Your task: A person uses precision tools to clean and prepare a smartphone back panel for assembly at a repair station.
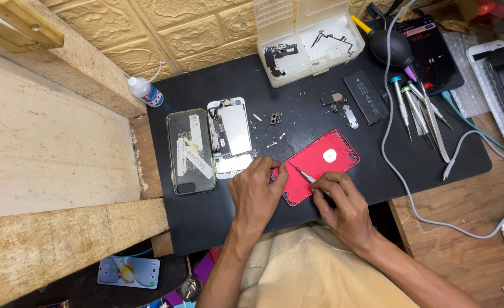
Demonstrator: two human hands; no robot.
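We hold the red phone housing (319, 164) near the front edge of the black mat (320, 102). Our left hand (256, 194) pinches the housing's near-left edge with curled fingers. Our right hand (343, 205) has its fingers closed on a thin screwdriver (303, 174), tip touching the housing's left end. Left of the housing lie a detached screen (230, 137) and a clear case (191, 151); behind it, a battery (366, 96).

Phone housing (319, 165) on mat (206, 222), battery (366, 96) seemingly behind it.
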